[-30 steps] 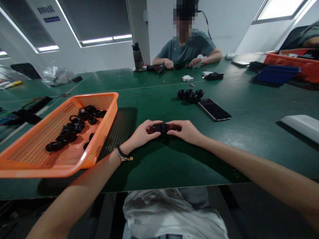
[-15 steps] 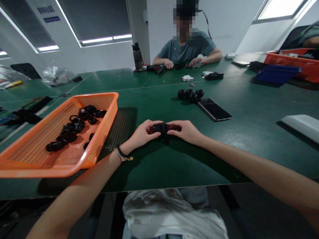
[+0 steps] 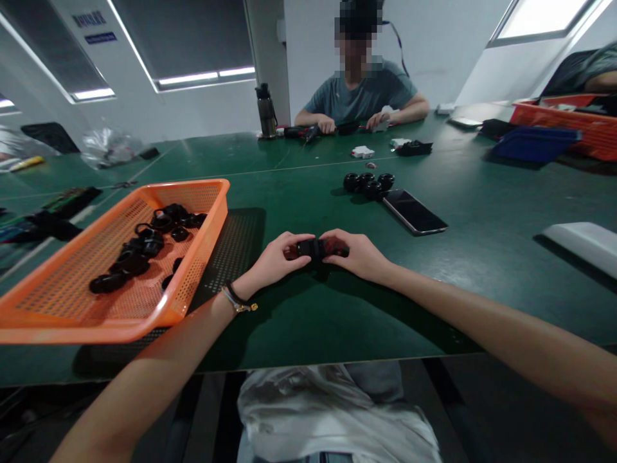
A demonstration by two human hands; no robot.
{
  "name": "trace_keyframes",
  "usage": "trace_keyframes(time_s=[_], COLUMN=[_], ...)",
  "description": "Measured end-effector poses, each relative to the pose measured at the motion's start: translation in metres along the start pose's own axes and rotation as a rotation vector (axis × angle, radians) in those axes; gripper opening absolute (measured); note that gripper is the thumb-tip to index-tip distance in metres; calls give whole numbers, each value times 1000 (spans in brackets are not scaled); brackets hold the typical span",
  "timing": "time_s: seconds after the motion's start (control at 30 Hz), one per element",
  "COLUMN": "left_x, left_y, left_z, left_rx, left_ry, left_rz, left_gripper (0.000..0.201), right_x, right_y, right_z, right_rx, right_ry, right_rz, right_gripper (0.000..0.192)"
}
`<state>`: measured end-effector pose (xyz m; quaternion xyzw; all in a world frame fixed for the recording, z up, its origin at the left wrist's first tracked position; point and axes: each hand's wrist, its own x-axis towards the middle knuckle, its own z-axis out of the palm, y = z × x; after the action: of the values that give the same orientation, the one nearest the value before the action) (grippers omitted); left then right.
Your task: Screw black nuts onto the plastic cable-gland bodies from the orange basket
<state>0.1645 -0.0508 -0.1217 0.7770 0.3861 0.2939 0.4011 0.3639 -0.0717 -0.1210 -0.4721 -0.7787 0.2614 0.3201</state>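
The person sits at a green table and holds a small black plastic part between both hands, a little above the table surface and straight in front of the body. The left hand grips the left end of this part with thumb and curled fingers pressed around it. The right hand grips the right end in the same way, its fingers bent and closed on the part. The two hands almost touch each other in the middle. On the left wrist there is a bracelet.

To the left of the hands stands an orange perforated basket on a dark mesh mat. Inside the basket lie many black rings and fittings, loose in a row.

Farther on the table, beyond the hands, a group of black round fittings stands just beside a dark smartphone which lies flat. At the right edge a white flat object lies well apart from the hands.

Across the table another person in a grey-green shirt works with own hands on small things. Near that person stands a dark bottle. At the far right there are a blue tray and another orange basket
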Motion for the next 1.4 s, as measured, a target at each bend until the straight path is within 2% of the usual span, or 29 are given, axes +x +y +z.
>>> trace_keyframes(time_s=[1.4], left_x=[-1], left_y=[-2], left_z=[-1], left_rx=[11], left_ry=[4], left_rz=[11], left_gripper=[41], right_x=[0], right_y=[0], right_z=[-2], right_rx=[-80], right_ry=[-29], right_rz=[12], right_gripper=[28])
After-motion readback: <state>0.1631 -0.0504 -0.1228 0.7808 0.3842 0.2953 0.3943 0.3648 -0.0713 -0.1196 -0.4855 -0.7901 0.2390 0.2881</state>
